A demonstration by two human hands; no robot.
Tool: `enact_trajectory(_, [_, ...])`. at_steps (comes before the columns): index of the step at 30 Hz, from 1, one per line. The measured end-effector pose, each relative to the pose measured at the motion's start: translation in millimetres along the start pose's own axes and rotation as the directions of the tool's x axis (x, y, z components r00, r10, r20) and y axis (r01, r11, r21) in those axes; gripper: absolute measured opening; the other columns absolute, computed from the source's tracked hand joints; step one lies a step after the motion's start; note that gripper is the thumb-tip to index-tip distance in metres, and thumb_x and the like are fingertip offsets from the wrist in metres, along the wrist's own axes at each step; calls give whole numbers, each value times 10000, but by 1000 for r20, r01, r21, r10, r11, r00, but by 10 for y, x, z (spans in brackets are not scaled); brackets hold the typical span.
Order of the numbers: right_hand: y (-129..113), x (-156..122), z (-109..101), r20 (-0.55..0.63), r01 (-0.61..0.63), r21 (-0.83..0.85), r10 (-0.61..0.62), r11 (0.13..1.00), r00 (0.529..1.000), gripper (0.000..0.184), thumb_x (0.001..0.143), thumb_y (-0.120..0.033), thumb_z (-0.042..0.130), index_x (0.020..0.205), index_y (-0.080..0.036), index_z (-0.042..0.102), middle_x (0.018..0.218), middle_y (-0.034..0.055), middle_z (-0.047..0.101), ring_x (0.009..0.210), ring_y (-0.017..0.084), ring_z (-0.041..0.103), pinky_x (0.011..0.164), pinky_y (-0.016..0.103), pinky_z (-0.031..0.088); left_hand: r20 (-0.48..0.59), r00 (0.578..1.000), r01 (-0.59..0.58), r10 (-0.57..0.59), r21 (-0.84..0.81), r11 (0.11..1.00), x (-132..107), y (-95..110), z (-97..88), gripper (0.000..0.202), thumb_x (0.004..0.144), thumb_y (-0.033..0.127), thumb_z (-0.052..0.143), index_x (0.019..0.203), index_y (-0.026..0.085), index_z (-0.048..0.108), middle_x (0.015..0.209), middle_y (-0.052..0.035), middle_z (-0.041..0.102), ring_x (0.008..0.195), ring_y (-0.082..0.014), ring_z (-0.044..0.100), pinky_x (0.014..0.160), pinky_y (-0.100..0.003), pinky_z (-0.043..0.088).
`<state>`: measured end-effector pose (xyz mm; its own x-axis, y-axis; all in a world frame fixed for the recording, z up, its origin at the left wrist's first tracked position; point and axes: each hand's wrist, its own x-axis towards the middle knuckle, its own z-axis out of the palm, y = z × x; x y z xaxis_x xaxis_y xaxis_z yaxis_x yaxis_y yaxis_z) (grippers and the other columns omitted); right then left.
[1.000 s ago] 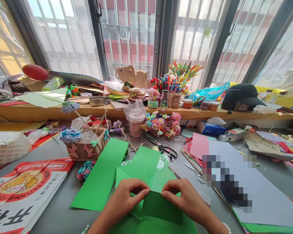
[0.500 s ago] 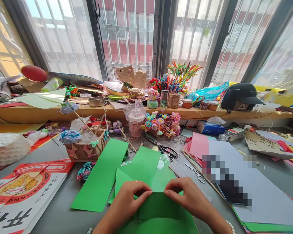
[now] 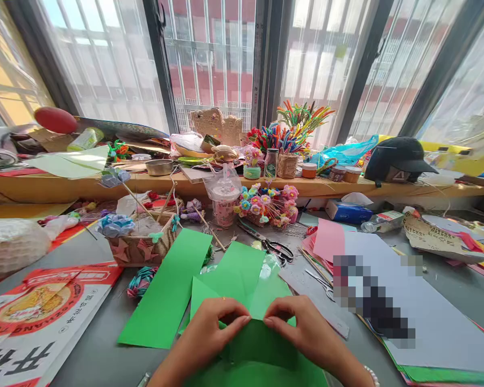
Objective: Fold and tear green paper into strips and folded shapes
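Note:
Both hands pinch the top edge of one green paper sheet at the front middle of the table. My left hand has its thumb and fingers pressed on the edge, with a ring on one finger. Close beside it, my right hand grips the same edge; a pearl bracelet circles that wrist. Beyond the hands lie more green paper pieces, partly overlapping. A long green strip rests to their left. The sheet's lower part is in shadow, and fingers cover some of its edge.
Large black-handled scissors lie behind the paper, small scissors to the right. A pile of coloured paper fills the right side. A printed paper bag and a decorated basket are at left. Crochet-like flowers stand behind.
My right hand has slid left along the edge, nearer to my left hand. The left hand has barely moved. More of a grey flat piece shows beside the right hand.

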<state>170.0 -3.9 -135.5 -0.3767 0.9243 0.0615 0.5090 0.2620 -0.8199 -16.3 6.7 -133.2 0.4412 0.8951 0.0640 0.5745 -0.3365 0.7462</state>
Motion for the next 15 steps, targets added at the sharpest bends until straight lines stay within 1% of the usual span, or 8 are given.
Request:
enact_trajectory(2, [21, -3, -50, -13, -21, 13, 22, 1000, 1000, 163, 745, -222, 523, 698, -135, 653, 647, 34, 650, 619, 144, 570, 560, 208, 406, -17, 1000, 13, -13, -37, 999, 0, -25, -64, 238, 768, 312, 486, 705, 158, 656, 667, -17, 658, 639, -139, 577, 570, -183, 419])
enact_trajectory(4, [54, 3, -118, -30, -46, 31, 47, 998, 998, 170, 746, -233, 516, 697, -132, 643, 655, 37, 642, 624, 150, 563, 565, 217, 403, -58, 998, 34, -40, -97, 995, -2, -57, -135, 234, 756, 315, 500, 694, 149, 653, 653, -23, 656, 628, -146, 587, 580, -191, 437])
enact_trajectory(7, [103, 24, -186, -54, -90, 70, 93, 993, 994, 186, 745, -268, 515, 694, -130, 629, 640, 32, 615, 603, 148, 532, 537, 224, 377, -155, 977, 102, -145, -256, 961, -3, -96, -192, 213, 729, 330, 533, 719, 149, 644, 674, -29, 669, 653, -162, 607, 621, -209, 462])
enact_trajectory(9, [124, 37, -192, -82, -114, 126, 125, 985, 989, 207, 742, -303, 520, 695, -129, 622, 611, 21, 585, 575, 139, 500, 507, 223, 350, -175, 962, 137, -211, -359, 923, 2, -100, -176, 234, 724, 358, 535, 733, 147, 638, 687, -32, 677, 671, -170, 612, 632, -218, 467])
enact_trajectory(11, [128, 42, -177, -124, -126, 223, 156, 967, 980, 227, 741, -334, 524, 703, -130, 615, 608, 13, 566, 573, 132, 481, 505, 221, 339, -119, 969, 152, -217, -406, 901, 9, -77, -125, 273, 730, 388, 523, 704, 140, 636, 668, -33, 675, 655, -165, 606, 611, -216, 463])
enact_trajectory(13, [117, 41, -152, -158, -124, 346, 188, 930, 969, 232, 740, -354, 530, 712, -137, 608, 638, 10, 568, 607, 132, 486, 536, 219, 353, -19, 983, 159, -185, -428, 889, 17, -37, -61, 295, 729, 403, 523, 679, 135, 635, 643, -30, 671, 633, -157, 598, 588, -212, 453])
enact_trajectory(15, [102, 39, -121, -171, -123, 450, 220, 885, 960, 226, 733, -363, 544, 715, -145, 601, 669, 8, 579, 647, 135, 500, 575, 217, 373, 68, 984, 175, -162, -458, 872, 25, 7, -1, 284, 715, 396, 544, 657, 132, 630, 636, -29, 675, 627, -155, 600, 584, -214, 450])
